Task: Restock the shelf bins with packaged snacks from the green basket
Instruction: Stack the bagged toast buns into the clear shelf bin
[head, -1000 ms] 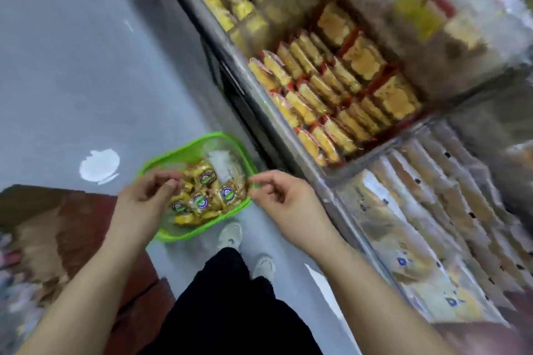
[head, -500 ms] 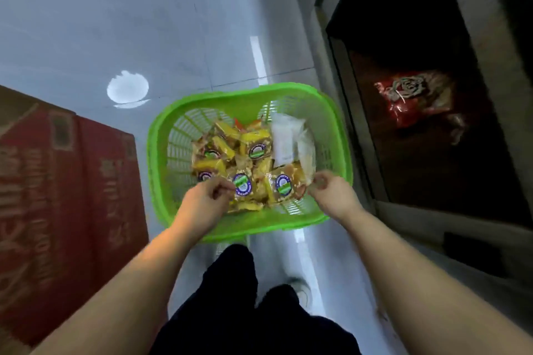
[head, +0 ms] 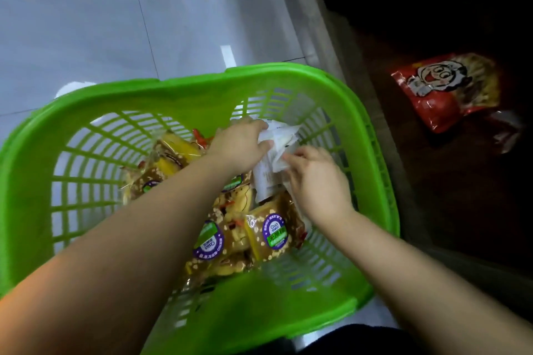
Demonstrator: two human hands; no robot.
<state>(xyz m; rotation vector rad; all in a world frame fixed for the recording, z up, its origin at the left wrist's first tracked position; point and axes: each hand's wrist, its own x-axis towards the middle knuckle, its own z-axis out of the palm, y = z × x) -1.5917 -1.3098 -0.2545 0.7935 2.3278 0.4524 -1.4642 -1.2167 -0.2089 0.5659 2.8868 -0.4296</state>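
Note:
The green basket point(head: 184, 101) fills the lower middle of the head view, standing on the grey floor. Inside lie several clear-wrapped yellow-brown snack packs with purple and green round labels point(head: 274, 232), and white packets point(head: 278, 141) at the far right side. My left hand point(head: 242, 144) reaches across the basket and grips the top of the white packets, thumb and fingers curled round them. My right hand point(head: 317, 179) pinches the same white packets from the right side with its fingertips.
To the right is the dark bottom shelf, behind a grey shelf frame point(head: 340, 46). A red snack bag with a cartoon face point(head: 450, 89) lies on it, with a smaller wrapper point(head: 507, 130) beside it. Grey tiled floor point(head: 115, 8) lies beyond the basket.
The view has dropped closer to the basket. Both hands moved from the near snack packs to the far right corner and took hold of the white packets.

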